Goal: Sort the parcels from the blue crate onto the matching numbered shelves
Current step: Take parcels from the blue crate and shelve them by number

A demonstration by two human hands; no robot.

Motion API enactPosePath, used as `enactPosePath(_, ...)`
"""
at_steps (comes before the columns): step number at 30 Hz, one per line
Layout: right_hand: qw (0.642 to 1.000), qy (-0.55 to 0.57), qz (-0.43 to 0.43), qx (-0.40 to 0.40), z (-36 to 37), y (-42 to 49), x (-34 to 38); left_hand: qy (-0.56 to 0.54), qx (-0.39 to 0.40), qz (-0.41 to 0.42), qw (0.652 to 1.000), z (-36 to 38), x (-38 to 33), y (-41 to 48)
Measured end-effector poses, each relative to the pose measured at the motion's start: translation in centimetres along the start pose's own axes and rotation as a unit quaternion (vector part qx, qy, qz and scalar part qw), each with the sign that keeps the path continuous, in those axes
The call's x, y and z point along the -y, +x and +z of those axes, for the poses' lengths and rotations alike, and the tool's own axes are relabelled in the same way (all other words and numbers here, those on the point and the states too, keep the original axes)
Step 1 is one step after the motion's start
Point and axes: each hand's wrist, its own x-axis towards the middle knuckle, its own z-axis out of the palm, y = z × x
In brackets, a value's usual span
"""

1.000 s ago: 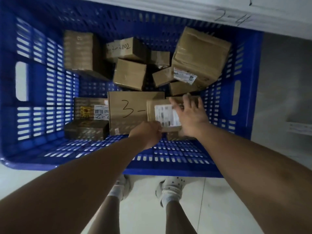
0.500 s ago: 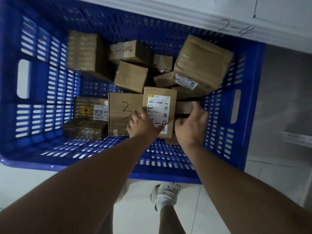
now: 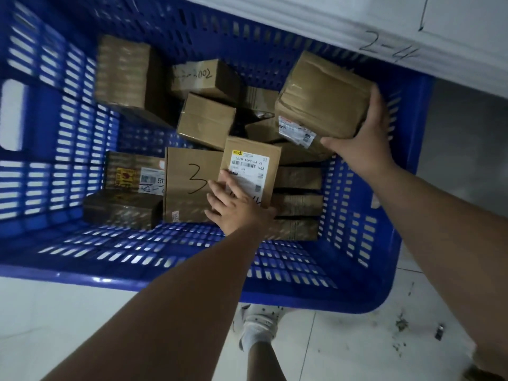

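The blue crate holds several brown cardboard parcels. My left hand holds a flat parcel with a white shipping label, fingers spread over its lower left corner. Beside it lies a flat parcel marked "3". My right hand grips the near right corner of a large taped parcel at the crate's far right; thumb under its front edge, fingers up its right side. A white shelf edge above the crate bears the handwritten number "2-4".
Other parcels fill the crate: a tall one at far left, one marked "002", a small box, dark boxes at near left and stacked ones at right. White tiled floor and my foot lie below.
My right hand has moved from beside the labelled parcel up and right to grip the large taped parcel. My left hand stays on the labelled parcel, which now stands more upright.
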Motion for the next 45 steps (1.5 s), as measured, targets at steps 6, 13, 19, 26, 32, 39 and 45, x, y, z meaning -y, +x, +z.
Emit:
enactPosePath(6,0.995,-0.072,-0.042,0.047,-1.0,1.8,-0.1,0.013,0.024,0.063,0.998,-2.5,2.3,1.0)
enactPosePath(13,0.999,-0.036,-0.015,0.035,-1.0,0.7,2.8,-0.094,-0.015,0.11,0.989,-6.7,6.1,0.5)
enactPosePath(19,0.996,0.088,0.034,0.006,-1.9,-2.2,4.7,-0.139,-0.075,0.087,0.984,-10.3,7.7,-1.8)
enactPosePath(26,0.927,0.302,0.172,0.139,-5.5,-5.9,5.9,-0.132,-0.134,0.072,0.979,-15.4,7.7,-5.1)
enactPosePath(32,0.866,0.399,0.262,0.15,-8.9,-9.6,6.7,-0.121,-0.12,0.131,0.977,-19.3,5.7,-9.4)
enactPosePath(39,0.838,0.444,0.288,0.13,-13.0,-13.6,9.7,-0.059,-0.098,0.19,0.975,-23.4,3.1,-15.2)
enactPosePath(45,0.857,0.44,0.253,0.086,-17.7,-17.1,12.4,-0.044,-0.119,0.185,0.975,-25.7,-0.3,-21.3)
